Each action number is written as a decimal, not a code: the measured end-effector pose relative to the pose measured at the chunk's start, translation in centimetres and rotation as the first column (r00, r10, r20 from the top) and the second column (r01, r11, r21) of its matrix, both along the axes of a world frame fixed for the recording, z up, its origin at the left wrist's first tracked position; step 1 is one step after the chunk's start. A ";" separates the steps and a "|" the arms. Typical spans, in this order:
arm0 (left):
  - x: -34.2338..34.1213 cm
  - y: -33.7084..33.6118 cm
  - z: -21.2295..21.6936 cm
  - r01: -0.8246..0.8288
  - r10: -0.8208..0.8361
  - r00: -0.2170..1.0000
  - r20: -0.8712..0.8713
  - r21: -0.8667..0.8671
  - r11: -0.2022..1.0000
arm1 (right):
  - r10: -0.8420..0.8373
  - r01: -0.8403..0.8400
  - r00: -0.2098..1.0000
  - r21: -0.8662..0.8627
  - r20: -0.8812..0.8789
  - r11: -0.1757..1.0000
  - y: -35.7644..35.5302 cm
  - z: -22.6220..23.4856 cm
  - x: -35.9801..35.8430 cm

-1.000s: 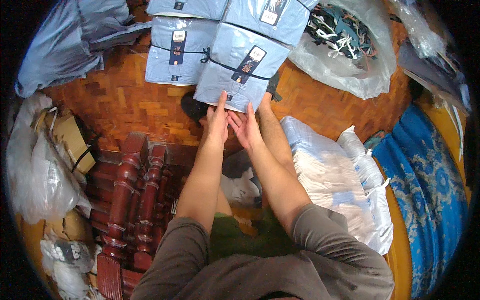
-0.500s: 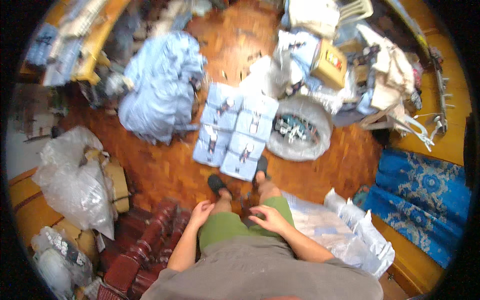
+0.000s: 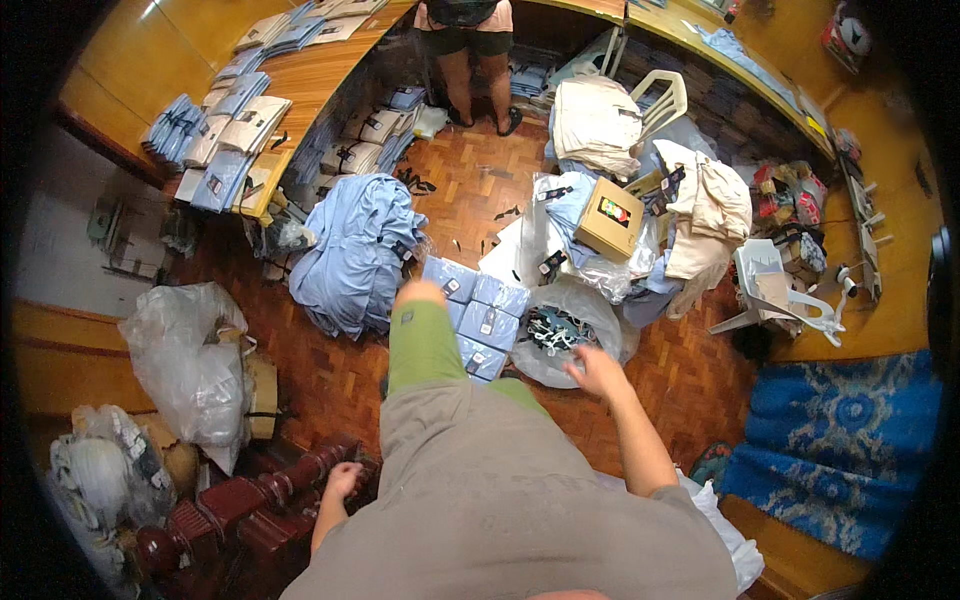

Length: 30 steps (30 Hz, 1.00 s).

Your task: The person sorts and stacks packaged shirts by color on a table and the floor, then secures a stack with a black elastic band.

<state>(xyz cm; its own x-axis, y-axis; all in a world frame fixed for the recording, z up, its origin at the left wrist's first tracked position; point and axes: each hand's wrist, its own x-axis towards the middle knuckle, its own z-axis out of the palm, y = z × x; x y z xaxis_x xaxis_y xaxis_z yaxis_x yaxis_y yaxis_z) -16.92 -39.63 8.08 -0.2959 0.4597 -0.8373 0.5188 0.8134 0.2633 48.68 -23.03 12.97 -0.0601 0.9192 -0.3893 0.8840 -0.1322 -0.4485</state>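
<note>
My left hand [image 3: 344, 480] hangs low at my side with its fingers curled, right beside the dark red turned wooden posts [image 3: 235, 505]; whether it grips them is unclear. In the air over a clear bag of dark hangers [image 3: 556, 335] is my right hand [image 3: 598, 372], blurred, fingers apart and holding nothing. My knee in green shorts [image 3: 420, 335] is raised in front of me. Beyond it, folded light blue shirts in clear packs [image 3: 492, 322] lie in rows on the parquet floor, partly hidden by the leg.
A heap of loose blue shirts [image 3: 352, 250] lies left of the packs. Filled plastic bags [image 3: 190, 365] stand at the left, a blue patterned rug [image 3: 850, 440] at the right. A cardboard box [image 3: 610, 218], white plastic chairs [image 3: 775, 290] and another person's legs [image 3: 475, 65] are farther off.
I have risen from a crouch, so the floor looks much farther away. Both hands have left the shirt packs: the left dropped to the wooden posts, the right lifted free.
</note>
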 end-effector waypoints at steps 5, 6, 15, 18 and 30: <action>2.2 -1.9 -8.7 0.457 -0.448 0.889 0.093 -0.173 0.872 | -0.073 0.087 0.991 0.119 -0.112 0.989 9.8 4.0 -1.4; 2.1 -0.2 -10.1 0.437 -0.417 0.895 0.158 -0.123 0.891 | -0.091 0.099 0.989 0.068 -0.113 0.993 10.7 4.2 -1.7; 10.7 30.3 -0.8 -0.066 0.033 0.886 0.462 0.055 0.996 | -0.032 -0.003 0.962 -0.126 -0.271 0.992 21.1 -1.9 -2.0; 10.7 46.3 2.0 -0.113 -0.039 0.859 0.510 0.265 0.958 | -0.041 0.031 0.950 -0.035 -0.311 0.999 31.9 0.4 -1.5; 20.5 85.5 -6.1 -0.037 -0.158 0.949 0.273 0.593 0.804 | 0.377 -0.383 0.921 0.048 0.098 0.923 79.4 -1.4 -2.8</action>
